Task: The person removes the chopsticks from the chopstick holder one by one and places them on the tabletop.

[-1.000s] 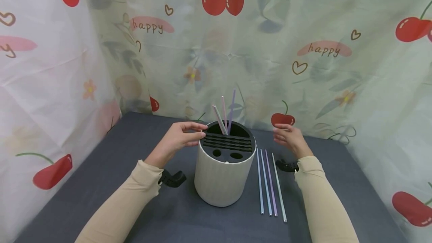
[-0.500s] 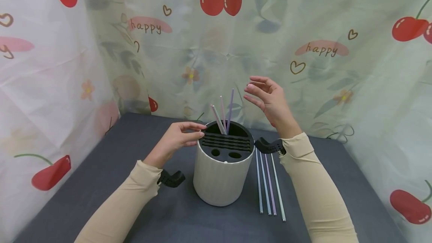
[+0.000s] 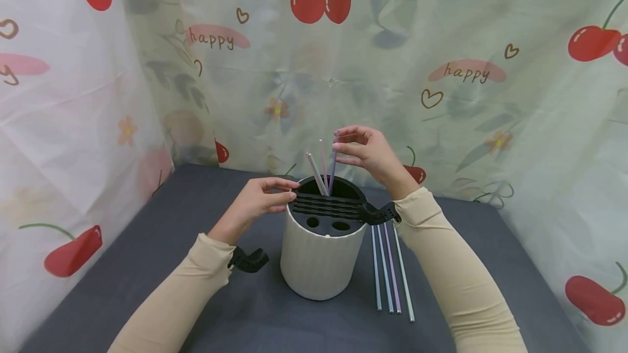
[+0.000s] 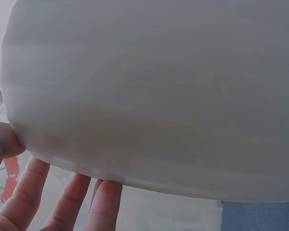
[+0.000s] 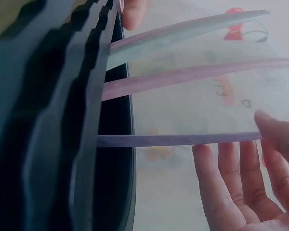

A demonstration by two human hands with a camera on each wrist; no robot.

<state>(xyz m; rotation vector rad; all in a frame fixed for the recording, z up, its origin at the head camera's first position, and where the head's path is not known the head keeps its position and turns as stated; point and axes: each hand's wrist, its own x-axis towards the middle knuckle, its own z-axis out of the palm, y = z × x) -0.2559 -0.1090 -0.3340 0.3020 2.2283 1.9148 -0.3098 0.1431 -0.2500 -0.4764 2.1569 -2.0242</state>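
A white ribbed utensil holder (image 3: pixel 319 266) with a black slotted insert (image 3: pixel 327 206) stands upright on the table. Several thin straws lean in its open rear compartment: a purple straw (image 5: pixel 178 140), a pink straw (image 5: pixel 192 73) and a pale green straw (image 5: pixel 183 41) with another pink one close beside it. My right hand (image 3: pixel 370 154) pinches the upper part of the purple straw, thumb on one side and fingers on the other; its lower end is hidden inside. At the left rim, my left hand (image 3: pixel 255 200) touches the holder with fairly straight fingers and thumb.
Right of the holder, several more straws (image 3: pixel 390 271) lie side by side on the dark grey table cover (image 3: pixel 235 315). A cherry-print curtain (image 3: pixel 275 59) encloses the back and sides. Black camera mounts (image 3: pixel 252 260) stick out from both wrists.
My right hand has risen from above the lying straws, moved left over the holder, and taken hold of the standing purple straw. The left hand stays at the rim.
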